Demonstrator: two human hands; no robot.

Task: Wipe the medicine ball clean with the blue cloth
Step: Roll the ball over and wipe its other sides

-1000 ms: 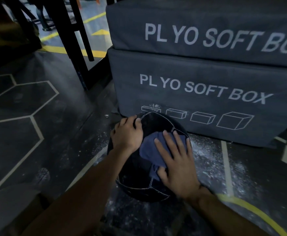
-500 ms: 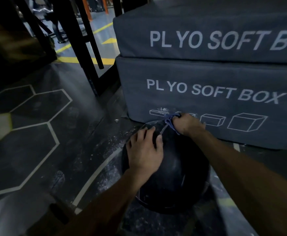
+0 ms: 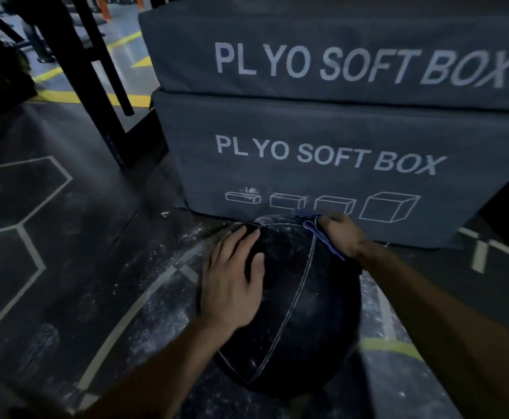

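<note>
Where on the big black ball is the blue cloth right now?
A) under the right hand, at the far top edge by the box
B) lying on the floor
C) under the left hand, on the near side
A: the right hand holds the blue cloth against the medicine ball at its far edge.

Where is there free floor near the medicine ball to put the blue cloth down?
The widest free patch is the dark floor left of the medicine ball, by the hexagon lines, though it looks dusty. A narrower strip lies right of the ball, near the yellow line. Behind the ball it is crowded: the lower plyo box stands close, and the right hand holds the blue cloth there.
</note>
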